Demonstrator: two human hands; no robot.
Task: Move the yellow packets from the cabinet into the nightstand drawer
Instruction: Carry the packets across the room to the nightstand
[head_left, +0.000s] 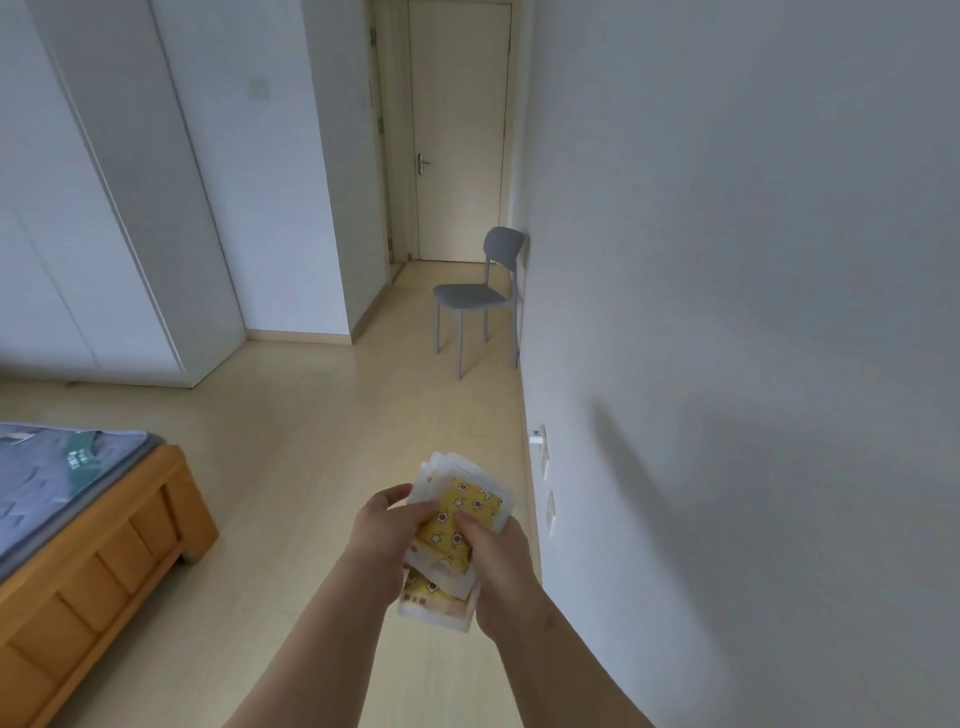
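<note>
Yellow packets (462, 525): loose stack carried above the floor (311, 441), between both hands.
Left hand (382, 530): fingers curled round the stack's left edge.
Right hand (496, 558): thumb pinching on top.
Handling: likely light, soft, slippery; best squeezed from both sides.

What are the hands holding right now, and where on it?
Both hold a stack of yellow packets: left hand at its left edge, right hand at its right edge.

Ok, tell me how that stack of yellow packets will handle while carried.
The yellow packets look thin and soft, so they will probably flex rather than stay stiff. They lie fanned and uneven, so the wrappers may slide over each other; the left hand and right hand both hold them. Likely light, being flat pouches.
</note>
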